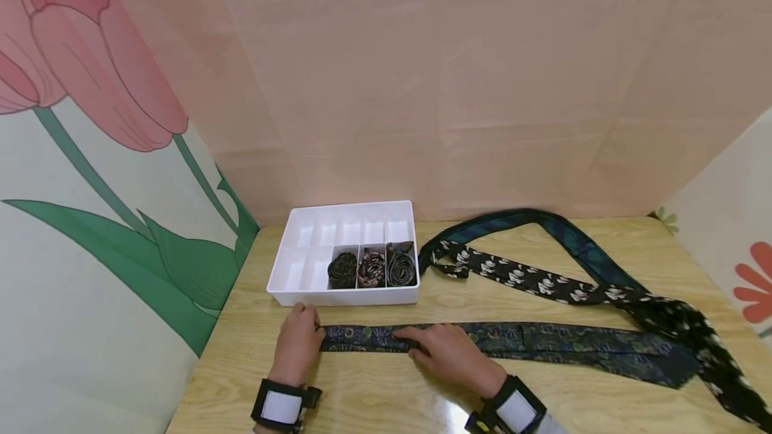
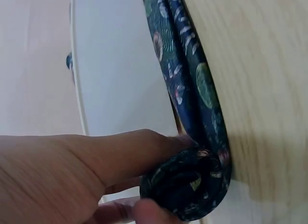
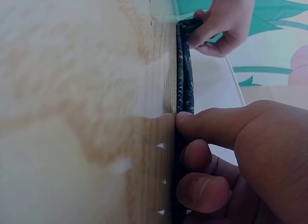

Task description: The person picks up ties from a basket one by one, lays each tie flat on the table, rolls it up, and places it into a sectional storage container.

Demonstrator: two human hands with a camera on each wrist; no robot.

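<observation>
A dark navy necktie (image 1: 549, 339) with a floral pattern lies stretched lengthwise along the table in front of the white tray. My left hand (image 1: 297, 345) grips its left end, which is wound into a small coil (image 2: 190, 188) between thumb and fingers in the left wrist view. Farther along the strip, my right hand (image 1: 449, 357) pinches the necktie with its thumb and index finger at the edges, the other fingers curled in the right wrist view. Beyond the hands, the divided white tray (image 1: 356, 297) holds a few rolled neckties (image 1: 372, 269) in its front right compartments.
To the right, a black necktie with white flowers (image 1: 531, 281) crosses a dark green-blue necktie (image 1: 567, 236), and its wide end overlaps the navy one's tip. A pink backdrop (image 1: 446, 86) stands behind the wooden table (image 1: 229, 367), with a tulip-printed panel (image 1: 102, 220) at left.
</observation>
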